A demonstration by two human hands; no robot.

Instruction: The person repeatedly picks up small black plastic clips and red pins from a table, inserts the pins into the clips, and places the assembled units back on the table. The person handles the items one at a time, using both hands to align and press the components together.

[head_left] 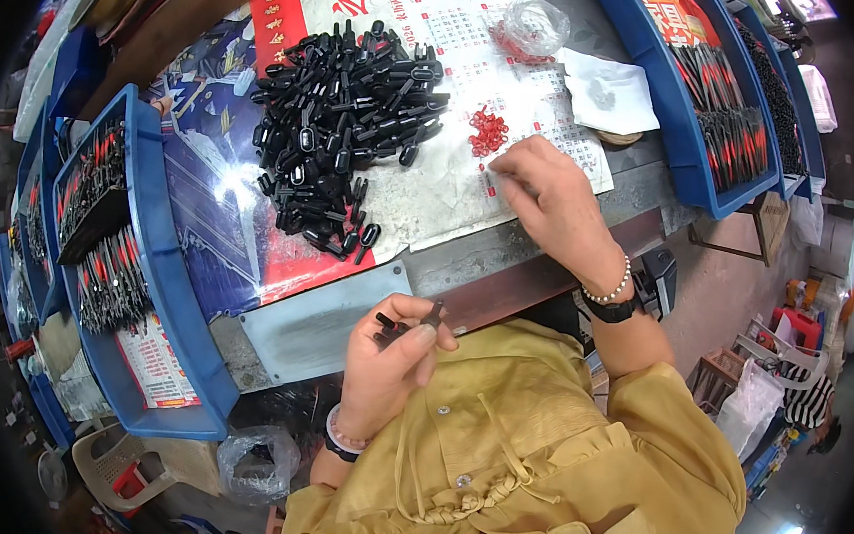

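Observation:
A few small black plastic pieces (388, 328) are held in the closed fingers of my left hand (390, 359), by the table's near edge; one sticks up between thumb and forefinger. My right hand (551, 191) is over the paper, thumb and forefinger pinched together beside a small cluster of tiny red rings (488, 131). What the pinch holds, if anything, is too small to make out. Left of the rings lies a large heap of black pieces (344, 110), each with an oval head and a narrow stem.
A printed calendar sheet (445, 43) covers the table, with a crumpled clear bag (532, 24) of red bits and a white paper packet (609, 93) on it. Blue trays of thin black-and-red parts stand left (177, 318) and right (656, 94). A grey plate (317, 324) lies at the near edge.

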